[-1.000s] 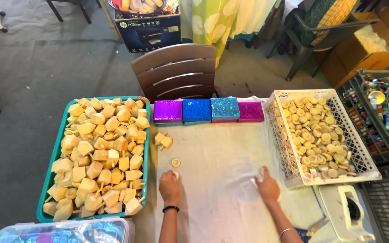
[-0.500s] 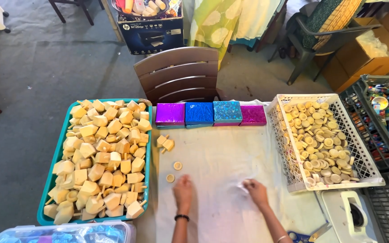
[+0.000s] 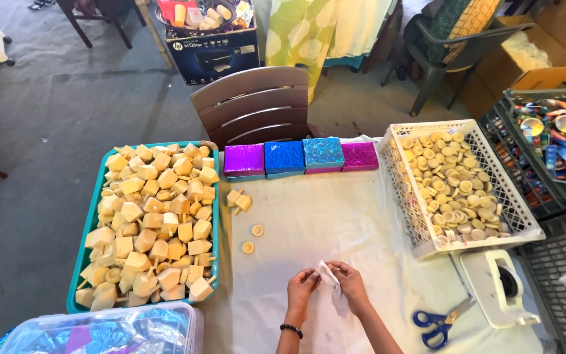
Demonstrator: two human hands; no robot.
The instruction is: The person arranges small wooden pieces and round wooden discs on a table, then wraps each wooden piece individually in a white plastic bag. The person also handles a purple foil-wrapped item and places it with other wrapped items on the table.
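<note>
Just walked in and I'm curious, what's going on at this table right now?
A person sits at a cloth-covered table, both hands together over a small white piece of material: left hand and right hand pinch it between the fingertips. To the left sits a teal tray heaped with pale wooden blocks; to the right, a white basket of small round discs. Four shiny coloured boxes line the far edge, and blue scissors lie near the right.

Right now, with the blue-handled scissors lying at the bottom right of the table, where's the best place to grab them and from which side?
Take the scissors by the blue handle loops, coming from the near table edge. The loops point toward the person while the closed blades angle up toward the white tape dispenser, so the right hand, nearest of the two hands, could reach them without crossing the tips.
</note>
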